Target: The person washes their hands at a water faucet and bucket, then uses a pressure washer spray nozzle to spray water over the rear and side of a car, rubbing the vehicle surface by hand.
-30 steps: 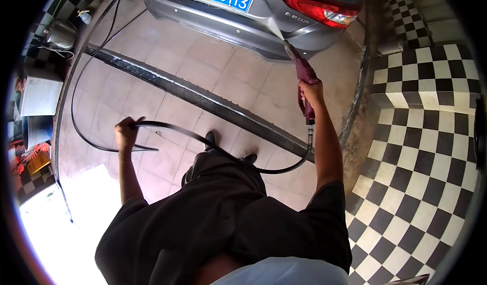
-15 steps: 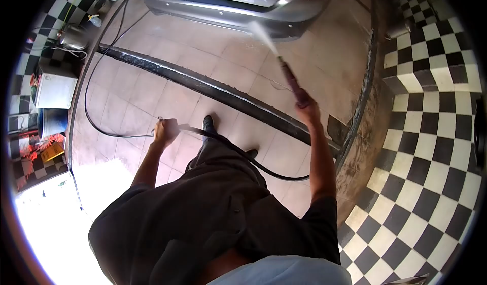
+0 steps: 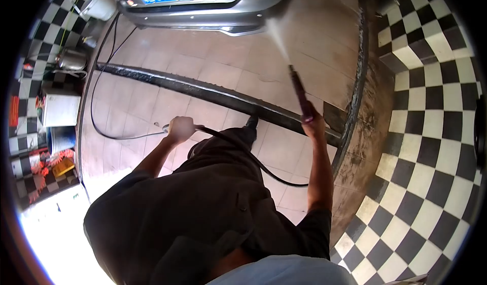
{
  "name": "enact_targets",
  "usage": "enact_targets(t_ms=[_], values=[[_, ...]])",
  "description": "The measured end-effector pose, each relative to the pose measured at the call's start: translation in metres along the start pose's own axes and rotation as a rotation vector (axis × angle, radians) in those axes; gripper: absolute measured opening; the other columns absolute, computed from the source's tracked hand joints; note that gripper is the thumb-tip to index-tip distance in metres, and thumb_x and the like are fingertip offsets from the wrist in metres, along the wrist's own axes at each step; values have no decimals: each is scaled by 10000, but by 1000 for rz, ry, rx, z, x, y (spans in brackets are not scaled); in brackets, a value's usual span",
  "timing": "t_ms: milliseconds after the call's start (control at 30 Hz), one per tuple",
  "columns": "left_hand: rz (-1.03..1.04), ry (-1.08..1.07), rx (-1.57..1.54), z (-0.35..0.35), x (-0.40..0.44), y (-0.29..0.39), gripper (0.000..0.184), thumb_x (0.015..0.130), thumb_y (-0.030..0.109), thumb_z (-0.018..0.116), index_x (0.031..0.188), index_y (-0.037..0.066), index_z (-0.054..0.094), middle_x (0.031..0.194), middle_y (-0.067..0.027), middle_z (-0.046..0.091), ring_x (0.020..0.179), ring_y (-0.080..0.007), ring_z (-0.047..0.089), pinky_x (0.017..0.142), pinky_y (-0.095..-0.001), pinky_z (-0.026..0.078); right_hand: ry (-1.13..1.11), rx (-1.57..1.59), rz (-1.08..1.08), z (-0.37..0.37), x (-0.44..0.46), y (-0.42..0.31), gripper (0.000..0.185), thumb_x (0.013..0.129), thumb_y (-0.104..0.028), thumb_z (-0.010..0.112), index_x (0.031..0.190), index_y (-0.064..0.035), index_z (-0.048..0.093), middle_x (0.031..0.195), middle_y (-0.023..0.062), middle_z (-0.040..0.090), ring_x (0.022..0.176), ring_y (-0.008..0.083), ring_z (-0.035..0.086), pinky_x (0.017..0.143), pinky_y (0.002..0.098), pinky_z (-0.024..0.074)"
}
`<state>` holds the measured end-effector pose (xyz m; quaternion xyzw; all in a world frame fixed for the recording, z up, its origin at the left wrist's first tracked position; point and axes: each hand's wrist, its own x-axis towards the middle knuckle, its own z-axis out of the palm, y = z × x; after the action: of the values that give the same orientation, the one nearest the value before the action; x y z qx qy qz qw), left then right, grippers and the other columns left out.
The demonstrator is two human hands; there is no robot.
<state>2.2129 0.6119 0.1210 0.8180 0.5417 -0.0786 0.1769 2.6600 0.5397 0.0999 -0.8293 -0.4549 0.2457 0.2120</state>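
Observation:
In my right hand is a dark red pressure washer gun, its nozzle pointing forward and slightly left. A white water spray leaves the nozzle toward the lower right corner of a grey car's rear bumper. My left hand is closed around a black hose at waist height. From there the hose loops right, toward my right forearm, and on the other side runs left across the floor.
A dark drain channel crosses the tiled floor before my feet. At left stand a white bucket, a metal pot, a white box and a blue bucket. A checkered tile wall rises at right.
My view has shifted, and the car's rear now sits higher and further left. The spray has moved right along the bumper to its corner. One foot has stepped forward to the drain channel.

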Motion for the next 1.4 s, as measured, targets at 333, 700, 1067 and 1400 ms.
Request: enact_targets(t_ms=[333, 700, 1067, 1400], values=[[91, -133, -118, 25, 94, 127, 517, 735, 561, 579, 631, 58, 643, 660, -166, 610, 644, -373, 600, 565, -457, 472, 18, -30, 201, -58, 60, 187, 406, 651, -186, 650, 1038, -69, 610, 837, 189, 654, 827, 344, 642, 676, 410, 496], [149, -103, -215, 30, 190, 249, 389, 650, 439, 737, 579, 80, 607, 615, -133, 588, 608, -355, 577, 541, -451, 439, 24, 130, 50, -178, 119, 267, 406, 678, -107, 641, 1078, -61, 587, 901, 163, 661, 851, 293, 655, 682, 380, 494], [-34, -51, -301, 44, 179, 414, 228, 624, 300, 717, 669, 88, 646, 664, -145, 608, 691, -350, 603, 594, -440, 459, -243, 296, -553, -341, 230, 221, 447, 736, -149, 669, 1161, -60, 565, 875, 205, 650, 840, 350, 639, 658, 381, 497], [-87, -46, -256, 82, 256, 429, 255, 618, 317, 736, 761, 118, 665, 769, -124, 632, 763, -320, 616, 643, -421, 481, -191, 158, -591, -441, 345, 133, 459, 747, -107, 686, 1171, -14, 536, 915, 164, 645, 843, 225, 638, 747, 316, 476]])
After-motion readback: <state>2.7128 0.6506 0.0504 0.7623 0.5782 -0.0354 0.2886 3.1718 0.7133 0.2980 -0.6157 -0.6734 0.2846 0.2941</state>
